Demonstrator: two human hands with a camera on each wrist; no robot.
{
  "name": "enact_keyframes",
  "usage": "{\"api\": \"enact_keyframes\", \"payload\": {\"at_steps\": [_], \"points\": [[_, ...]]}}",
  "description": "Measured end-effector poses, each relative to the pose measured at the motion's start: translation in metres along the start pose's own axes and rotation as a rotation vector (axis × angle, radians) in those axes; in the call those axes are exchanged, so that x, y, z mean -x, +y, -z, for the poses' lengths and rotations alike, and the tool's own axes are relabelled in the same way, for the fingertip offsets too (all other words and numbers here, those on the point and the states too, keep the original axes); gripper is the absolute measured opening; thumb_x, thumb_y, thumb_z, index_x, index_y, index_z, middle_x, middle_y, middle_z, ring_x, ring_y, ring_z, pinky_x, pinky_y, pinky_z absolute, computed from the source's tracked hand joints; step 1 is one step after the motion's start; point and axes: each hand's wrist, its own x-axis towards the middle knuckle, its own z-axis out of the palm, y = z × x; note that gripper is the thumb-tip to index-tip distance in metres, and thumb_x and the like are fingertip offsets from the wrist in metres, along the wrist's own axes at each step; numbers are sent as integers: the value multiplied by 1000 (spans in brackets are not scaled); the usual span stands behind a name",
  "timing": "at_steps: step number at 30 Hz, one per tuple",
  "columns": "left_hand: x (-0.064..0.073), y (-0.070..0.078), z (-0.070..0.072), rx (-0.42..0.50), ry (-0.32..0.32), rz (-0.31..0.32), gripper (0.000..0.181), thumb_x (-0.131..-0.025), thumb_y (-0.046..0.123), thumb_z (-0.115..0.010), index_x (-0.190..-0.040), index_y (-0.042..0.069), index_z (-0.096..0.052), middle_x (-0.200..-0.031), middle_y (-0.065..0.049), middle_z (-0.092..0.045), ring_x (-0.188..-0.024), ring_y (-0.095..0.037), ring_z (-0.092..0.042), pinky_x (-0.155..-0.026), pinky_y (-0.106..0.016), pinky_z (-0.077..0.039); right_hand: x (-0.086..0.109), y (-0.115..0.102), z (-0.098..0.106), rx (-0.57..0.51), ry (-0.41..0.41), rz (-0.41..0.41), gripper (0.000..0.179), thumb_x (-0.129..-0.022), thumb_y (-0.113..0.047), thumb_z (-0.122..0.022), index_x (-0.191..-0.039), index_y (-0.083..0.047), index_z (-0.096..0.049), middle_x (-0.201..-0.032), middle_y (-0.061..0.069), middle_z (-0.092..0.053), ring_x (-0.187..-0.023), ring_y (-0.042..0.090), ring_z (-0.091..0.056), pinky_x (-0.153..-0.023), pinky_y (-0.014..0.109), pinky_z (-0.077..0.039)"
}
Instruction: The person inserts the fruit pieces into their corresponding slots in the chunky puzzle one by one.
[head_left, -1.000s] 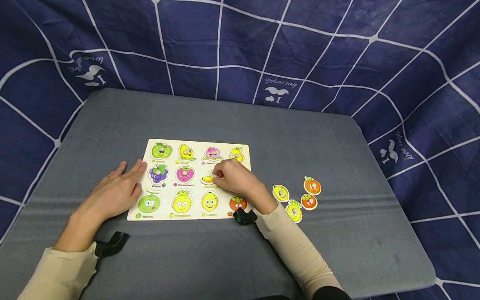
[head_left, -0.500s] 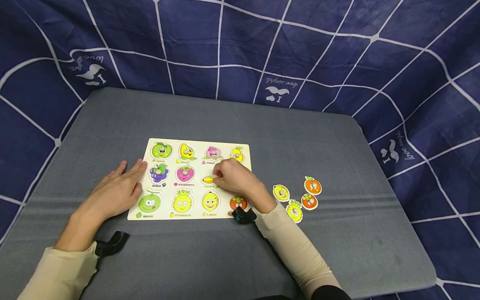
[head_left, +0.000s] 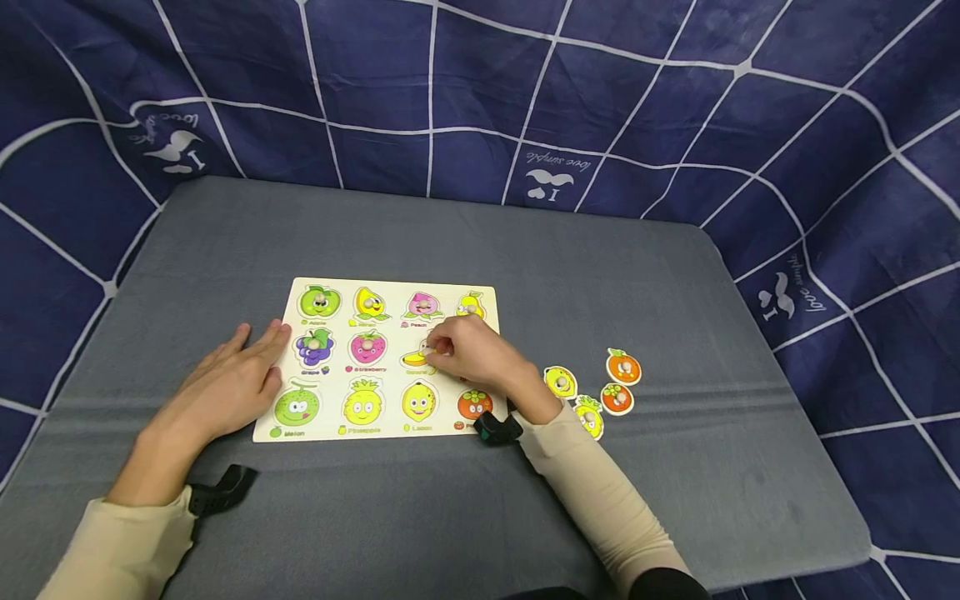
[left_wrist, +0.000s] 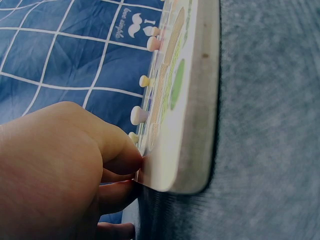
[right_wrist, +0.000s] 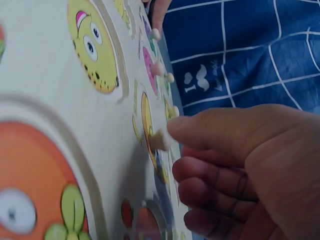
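A cream fruit puzzle board [head_left: 335, 367] with pictured fruits lies on the grey table. My left hand [head_left: 231, 379] has its fingers stretched out along the board's left side; in the left wrist view its fingertips touch the board's corner. My right hand [head_left: 476, 354] reaches over the board's right part, fingers loosely bent, at the banana piece [head_left: 414, 359]. In the right wrist view the banana's wooden knob [right_wrist: 160, 141] shows whole, just beyond the thumb tip. Apple [head_left: 319, 302], grape [head_left: 313, 347] and strawberry [head_left: 367, 347] pieces with knobs sit in their slots.
Right of the board lie loose knobbed pieces: a lemon [head_left: 559, 382], a pineapple [head_left: 589, 418], a round orange-red fruit with green leaves [head_left: 617, 399] and an orange [head_left: 624, 367]. A blue curtain [head_left: 480, 92] with white lines borders the table's back and sides.
The head view has shifted slightly. My right hand and forearm have moved a little to the right against the board. The left hand stays at the board's left side.
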Motion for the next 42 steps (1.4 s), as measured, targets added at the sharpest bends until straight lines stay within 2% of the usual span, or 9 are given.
{"api": "enact_keyframes", "payload": {"at_steps": [4, 10, 23, 42], "points": [[0, -1, -1, 8, 7, -4, 59, -100, 14, -45, -151, -8, -26, -154, -30, -26, -138, -61, -15, -103, -75, -18, 6, 7, 5, -14, 45, 5, 6, -86, -12, -75, -87, -6, -75, -72, -3, -61, -67, 9, -55, -64, 18, -45], [0, 1, 0, 10, 12, -1, 59, -99, 13, -44, -151, -7, -27, -154, -30, -27, -138, -61, -17, -103, -75, -19, 17, 19, 12, -32, 101, -13, 12, -87, -12, -74, -94, -2, -76, -74, -1, -63, -67, 9, -56, -62, 19, -47], [-1, 1, 0, 13, 14, -3, 59, -99, 13, -45, -151, -8, -27, -154, -31, -27, -138, -61, -17, -103, -75, -18, 38, 35, 20, -101, 209, 9, 10, -85, -8, -76, -91, -1, -75, -75, 2, -64, -66, 9, -56, -60, 22, -48], [-2, 0, 0, 11, 14, -6, 59, -99, 13, -45, -151, -8, -28, -154, -30, -27, -137, -62, -17, -103, -75, -18, 75, 65, 35, -86, 308, -86, 5, -87, -9, -75, -89, -6, -76, -74, -3, -65, -62, 8, -56, -55, 24, -47]]}}
